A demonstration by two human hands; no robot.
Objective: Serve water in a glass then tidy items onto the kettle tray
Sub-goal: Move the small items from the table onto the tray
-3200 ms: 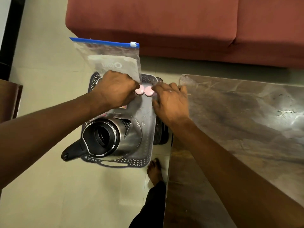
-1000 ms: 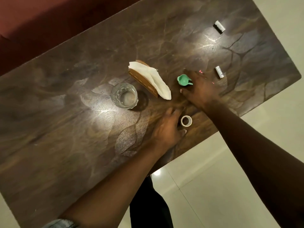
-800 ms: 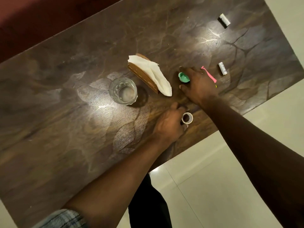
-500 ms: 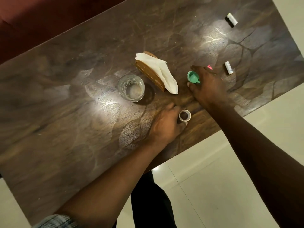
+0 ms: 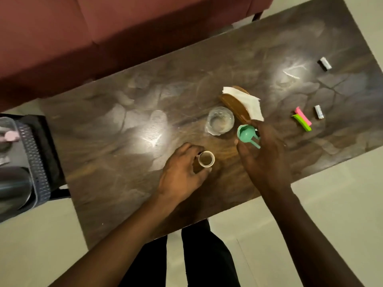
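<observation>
Your left hand [image 5: 180, 177] gripped the small open pot [image 5: 206, 159], fingers curled round its side, close to the near edge of the table [image 5: 124, 141] at about mid-length. Your right hand [image 5: 265, 158] pinched the green scoop [image 5: 247, 134], just inside the same edge and just beside the glass [image 5: 220, 121]. The glass stood upright with water in it, close against the napkin holder [image 5: 234, 104] near the table's middle. So the serving looked done, and the tidying was the step in hand. The kettle tray [image 5: 35, 154] sat beyond the table's left end with the kettle [image 5: 10, 189] already on it. The pink and green clips [image 5: 302, 121] and two small packets [image 5: 319, 112] lay toward the right end, untouched.

- The scoop or your knuckles could clip the glass on the lift and spill water onto the napkins.
- The pot had no lid and showed brown contents, so a tilt on the way left would scatter them.
- With both hands loaded, setting down beside the kettle would be cramped. A nudge there might shift what the tray already holds.
</observation>
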